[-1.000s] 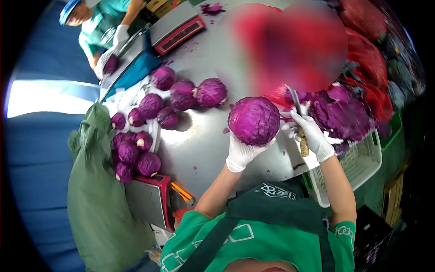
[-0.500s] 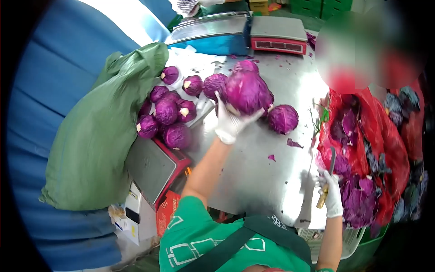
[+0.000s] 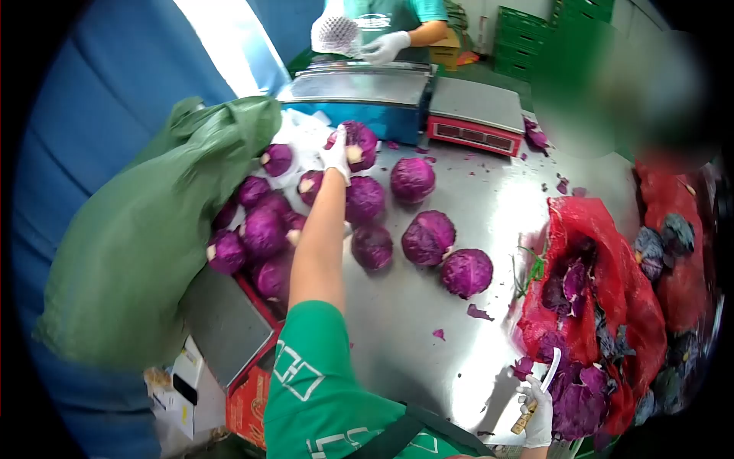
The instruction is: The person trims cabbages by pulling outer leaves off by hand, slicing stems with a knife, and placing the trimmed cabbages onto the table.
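Observation:
My left arm stretches across the metal table. My gloved left hand is against the left side of a large red cabbage at the far part of the table, fingers partly hidden. The cabbage's pale cut stem points toward me. Several more red cabbages lie around, one purple head just to the right and another nearer me. At the lower right my gloved right hand is closed around the handle of a knife, its curved blade pointing up.
A green sack lies left beside piled cabbages and a scale. Another scale stands at the far edge. Red mesh bags and loose leaves are at right. Across the table are a co-worker's gloved hands.
My left hand has carried the large cabbage from mid-table to the far left among the others. My right hand keeps the knife at the lower right. The view has shifted, showing more of the co-worker.

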